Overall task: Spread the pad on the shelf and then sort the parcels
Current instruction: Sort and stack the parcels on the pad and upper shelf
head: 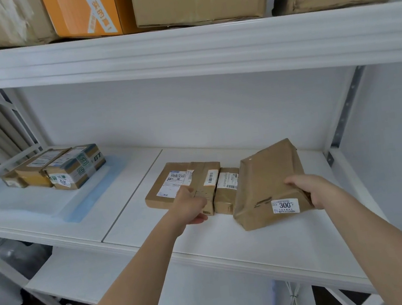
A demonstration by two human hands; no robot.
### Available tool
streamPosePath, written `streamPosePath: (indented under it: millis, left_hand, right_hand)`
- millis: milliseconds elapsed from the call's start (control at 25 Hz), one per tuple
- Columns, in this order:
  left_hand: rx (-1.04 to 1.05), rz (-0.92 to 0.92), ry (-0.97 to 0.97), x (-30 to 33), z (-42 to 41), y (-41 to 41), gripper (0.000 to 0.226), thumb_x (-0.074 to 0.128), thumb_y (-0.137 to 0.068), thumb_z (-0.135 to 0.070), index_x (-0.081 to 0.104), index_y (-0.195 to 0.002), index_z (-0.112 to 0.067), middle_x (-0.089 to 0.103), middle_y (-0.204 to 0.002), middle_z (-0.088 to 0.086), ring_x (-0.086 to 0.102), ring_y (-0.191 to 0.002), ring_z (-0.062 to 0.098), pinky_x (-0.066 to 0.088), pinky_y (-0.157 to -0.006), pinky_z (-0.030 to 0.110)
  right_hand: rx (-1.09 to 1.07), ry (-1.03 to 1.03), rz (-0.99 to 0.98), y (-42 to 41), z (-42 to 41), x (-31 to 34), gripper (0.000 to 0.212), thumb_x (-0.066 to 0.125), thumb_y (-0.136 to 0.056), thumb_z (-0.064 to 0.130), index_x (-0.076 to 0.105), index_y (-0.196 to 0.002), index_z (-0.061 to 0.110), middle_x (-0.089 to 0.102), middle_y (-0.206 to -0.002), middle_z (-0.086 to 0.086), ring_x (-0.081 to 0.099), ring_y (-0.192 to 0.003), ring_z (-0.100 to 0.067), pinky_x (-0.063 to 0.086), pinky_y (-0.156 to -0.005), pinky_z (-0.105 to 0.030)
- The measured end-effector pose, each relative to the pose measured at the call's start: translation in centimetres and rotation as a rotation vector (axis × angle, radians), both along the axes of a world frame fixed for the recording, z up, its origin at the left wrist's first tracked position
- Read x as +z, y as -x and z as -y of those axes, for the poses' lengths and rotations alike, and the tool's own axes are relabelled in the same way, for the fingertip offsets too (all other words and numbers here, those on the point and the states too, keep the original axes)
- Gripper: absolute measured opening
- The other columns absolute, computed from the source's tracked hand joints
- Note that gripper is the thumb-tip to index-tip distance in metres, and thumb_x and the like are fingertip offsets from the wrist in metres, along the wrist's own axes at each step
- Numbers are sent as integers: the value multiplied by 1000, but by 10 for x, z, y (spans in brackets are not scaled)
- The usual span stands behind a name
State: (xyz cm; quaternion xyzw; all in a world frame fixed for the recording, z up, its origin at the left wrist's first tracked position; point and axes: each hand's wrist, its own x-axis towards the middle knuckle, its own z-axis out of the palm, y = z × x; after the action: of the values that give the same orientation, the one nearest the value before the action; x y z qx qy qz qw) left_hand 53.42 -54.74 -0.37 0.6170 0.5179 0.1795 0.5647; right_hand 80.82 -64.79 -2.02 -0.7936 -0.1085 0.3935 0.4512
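Observation:
A pale blue pad (90,196) lies spread on the left part of the white shelf (232,240). Three taped cardboard parcels (69,167) stand on it at the back left. My right hand (309,190) grips the near right edge of a large brown paper-wrapped parcel (265,182), tilted up, with a "300" label at its front. My left hand (189,206) grips the front end of a narrow cardboard parcel (207,181). That one lies between a flat parcel (166,185) with a shipping label and a small parcel (226,190), partly hidden behind the large one.
The upper shelf (181,52) hangs close overhead, loaded with big cartons and an orange box (84,11). A white upright with a metal bracket (343,113) bounds the right side. A lower shelf (108,274) runs beneath, with a white cable (293,299) hanging below.

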Motion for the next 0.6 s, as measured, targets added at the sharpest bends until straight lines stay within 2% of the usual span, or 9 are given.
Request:
streamPosePath:
  millis: [120,200,400,520,600]
  left_hand:
    - [-12,4,-13,2,4,-4,55,54,-90,-9,34,-141,-12,56,-118,13,63,-62,18,58,-61,25]
    - [-15,17,-18,3,5,-4,52,56,-91,-14,37,-139,-12,55,-119,13,64,-66,18,59,-66,27]
    - [-25,14,-47,8,7,5,53,49,-96,-48,44,-136,-14,58,-116,4,65,-87,19,56,-78,31]
    - [30,77,89,10,5,19,50,53,-91,-55,51,-122,-17,64,-112,2,65,-95,19,56,-84,37]
    - [116,224,232,13,2,39,45,66,-87,-44,55,-118,-14,70,-107,4,68,-95,22,57,-84,39]
  right_hand:
    - [25,-64,50,9,-1,22,11,61,-89,17,55,-91,8,67,-84,-17,64,-65,-29,54,-75,-41]
    - [52,-89,63,14,-2,31,9,59,-90,17,55,-91,9,67,-83,-16,64,-65,-30,54,-75,-40]
    - [201,-155,78,44,-12,58,13,61,-92,20,59,-96,8,70,-88,-15,67,-64,-27,54,-58,-33]
    - [366,-246,-38,70,-22,64,22,64,-92,26,63,-106,9,75,-93,-11,71,-77,-27,58,-72,-36]
    - [452,-312,-85,88,-31,61,28,64,-92,25,61,-116,10,74,-104,-11,71,-91,-28,57,-81,-41]
